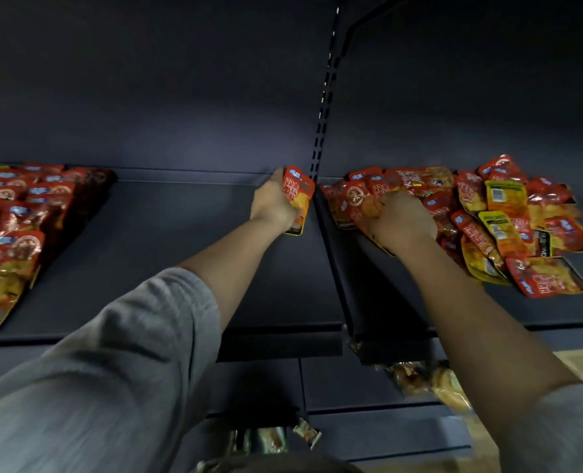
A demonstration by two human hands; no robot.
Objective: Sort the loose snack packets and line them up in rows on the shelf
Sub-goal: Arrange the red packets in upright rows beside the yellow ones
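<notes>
Dark shelf point(167, 254): your left hand point(273, 203) clasps sorted red packets point(297, 196), upright for rowing; your right hand point(402, 216) pinches another packet point(358, 203) from the loose pile point(508, 227) beyond it.

Both hands point(273, 203) point(402, 216) outstretched, fingers curled

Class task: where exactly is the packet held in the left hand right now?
In the head view, the red packet sits mid-frame in the left hand, by the slotted upright, left of the loose pile.
</notes>
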